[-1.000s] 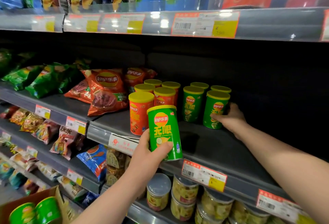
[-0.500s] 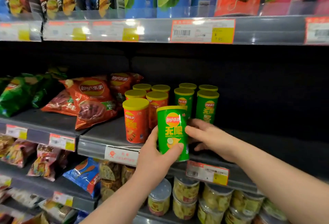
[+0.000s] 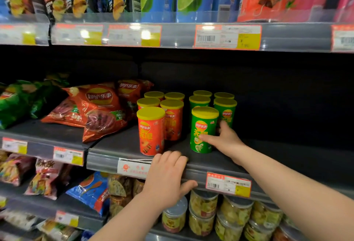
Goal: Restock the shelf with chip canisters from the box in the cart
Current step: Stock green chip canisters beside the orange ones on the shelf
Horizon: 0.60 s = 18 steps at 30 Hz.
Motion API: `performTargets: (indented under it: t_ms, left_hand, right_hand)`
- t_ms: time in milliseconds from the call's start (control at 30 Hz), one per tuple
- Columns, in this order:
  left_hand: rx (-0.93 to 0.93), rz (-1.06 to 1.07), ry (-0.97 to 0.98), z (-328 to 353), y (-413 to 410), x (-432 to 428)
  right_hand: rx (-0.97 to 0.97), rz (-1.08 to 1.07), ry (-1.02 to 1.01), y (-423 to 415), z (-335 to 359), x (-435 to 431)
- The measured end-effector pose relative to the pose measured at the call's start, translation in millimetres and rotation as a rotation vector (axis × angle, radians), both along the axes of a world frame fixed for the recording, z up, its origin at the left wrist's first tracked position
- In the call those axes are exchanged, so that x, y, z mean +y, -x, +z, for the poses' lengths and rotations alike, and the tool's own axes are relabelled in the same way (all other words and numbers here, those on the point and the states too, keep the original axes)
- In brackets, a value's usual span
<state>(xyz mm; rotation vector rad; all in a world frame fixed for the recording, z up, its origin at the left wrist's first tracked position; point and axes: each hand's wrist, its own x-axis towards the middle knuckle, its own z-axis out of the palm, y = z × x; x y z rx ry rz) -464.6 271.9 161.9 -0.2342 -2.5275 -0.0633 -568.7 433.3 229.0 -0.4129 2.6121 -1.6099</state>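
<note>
A green chip canister (image 3: 203, 125) with a yellow lid stands upright on the grey middle shelf (image 3: 122, 146), in front of several other green canisters (image 3: 225, 109). My right hand (image 3: 225, 141) grips its right side, thumb across the front and fingers behind. To the left stand several orange canisters (image 3: 151, 131) in rows. My left hand (image 3: 168, 175) rests on the shelf's front edge with fingers laid flat and thumb under the rail, holding nothing. The box and cart are out of view.
Red and green chip bags (image 3: 99, 110) lie on the same shelf to the left. The dark stretch of shelf (image 3: 287, 156) right of the green canisters holds nothing. Tall packs line the top shelf (image 3: 172, 37); clear tubs (image 3: 203, 212) sit on the shelf below.
My left hand has let go of the green canister, which now stands on the shelf, and dropped to the shelf edge. My right hand moved from the rear canisters onto the new one.
</note>
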Motion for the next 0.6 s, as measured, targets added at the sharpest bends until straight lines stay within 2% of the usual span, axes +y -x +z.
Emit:
performTargets:
  t_ms: [200,400,600]
  left_hand:
    - [0.054,0.022,0.013,-3.1,2.1,1.0]
    - [0.096,0.01,0.024,-5.4,3.3,1.1]
    - [0.055,0.021,0.023,-3.3,2.0,1.2]
  right_hand:
    - [0.033,-0.009,-0.093,5.6,-5.0,-12.7]
    - [0.06,-0.005,-0.081,11.9,-6.7,-20.7]
    - [0.117,-0.037,-0.155,15.0,-9.6,-22.9]
